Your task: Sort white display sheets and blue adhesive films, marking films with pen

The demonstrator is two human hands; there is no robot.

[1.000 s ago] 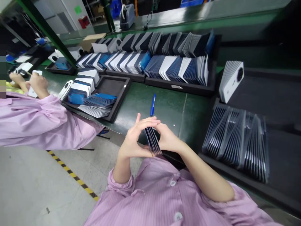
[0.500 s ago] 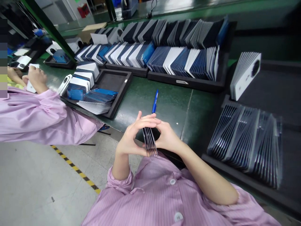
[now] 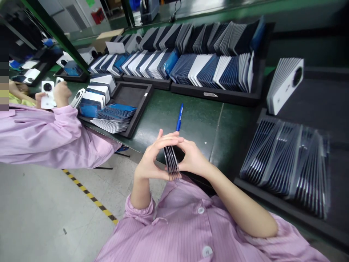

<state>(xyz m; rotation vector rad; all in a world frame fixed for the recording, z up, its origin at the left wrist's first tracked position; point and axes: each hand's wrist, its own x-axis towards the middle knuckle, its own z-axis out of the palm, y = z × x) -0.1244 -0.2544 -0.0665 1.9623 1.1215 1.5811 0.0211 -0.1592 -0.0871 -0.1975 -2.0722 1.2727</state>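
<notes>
A small fanned stack of thin phone back covers (image 3: 171,163) is seen edge-on in front of my chest. My left hand (image 3: 148,158) is closed around it, fingers over the top edges and thumb at the bottom. From the other side my right hand (image 3: 194,156) grips the same stack, its fingertips partly hidden behind the covers and the left fingers. The broad faces of these covers are out of sight. Just beyond my fingers, a blue pen (image 3: 179,118) lies on the green tabletop (image 3: 201,120).
At right, a dark tray (image 3: 313,92) bears many clear-edged covers (image 3: 286,163) and a white stack with camera holes (image 3: 285,85). Long rows of covers (image 3: 209,71) stand behind. Left is another tray (image 3: 140,112); beside it a co-worker's hand (image 3: 62,94) holds a white cover.
My hands and the held stack have barely moved, shifting very slightly left. The co-worker at left has raised and turned a white cover, so its camera hole now shows.
</notes>
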